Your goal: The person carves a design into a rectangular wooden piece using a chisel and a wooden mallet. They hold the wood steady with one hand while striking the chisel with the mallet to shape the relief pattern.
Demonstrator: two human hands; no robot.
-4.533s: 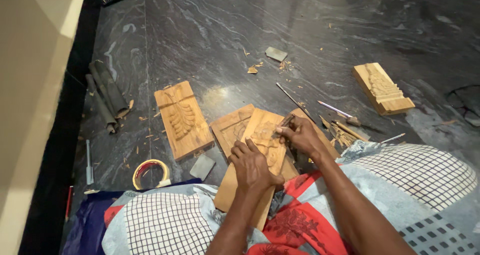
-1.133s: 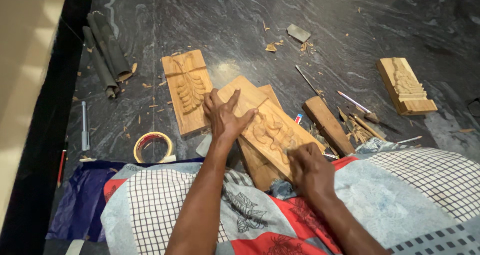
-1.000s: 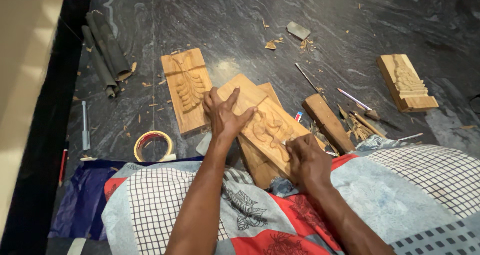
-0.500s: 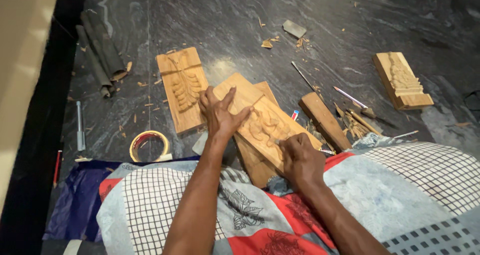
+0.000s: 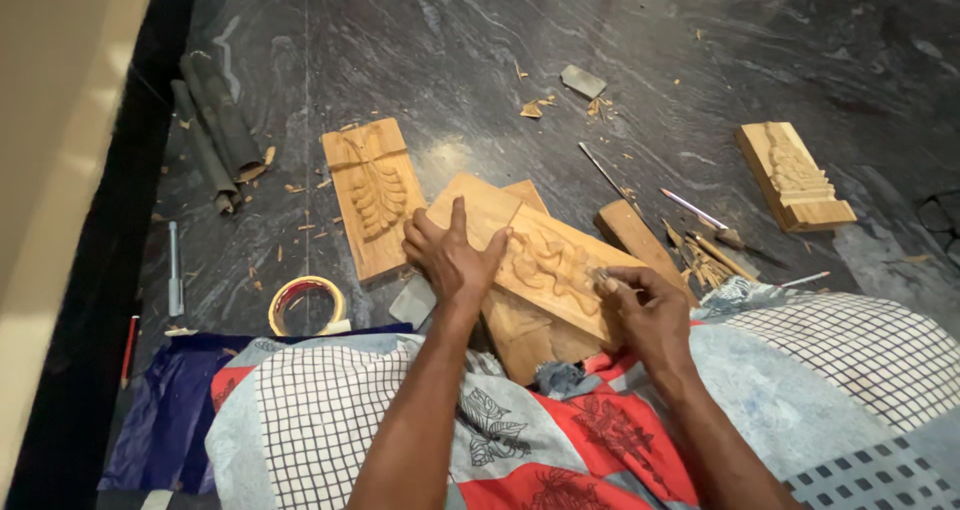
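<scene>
A light wooden panel [image 5: 545,260] carved with leafy relief lies slanted on another plain board [image 5: 520,335] in front of my lap. My left hand [image 5: 455,255] presses flat on the panel's upper left end, fingers spread. My right hand [image 5: 645,305] rests at the panel's lower right, fingertips pinched on a small grey piece [image 5: 600,276] against the carving. I cannot tell what that piece is.
A second carved panel [image 5: 370,195] lies to the left, and a carved block [image 5: 795,175] at the far right. A wooden block [image 5: 635,235], thin chisels [image 5: 700,213] and shavings sit to the right. A tape roll [image 5: 305,305], dark rolled sheets [image 5: 215,130] and a slim tool [image 5: 173,270] lie on the dark stone floor.
My right hand has moved up from the panel's near edge onto the carved face. My left hand stays pressed on the upper end. Earlier the panel lay turned differently.
</scene>
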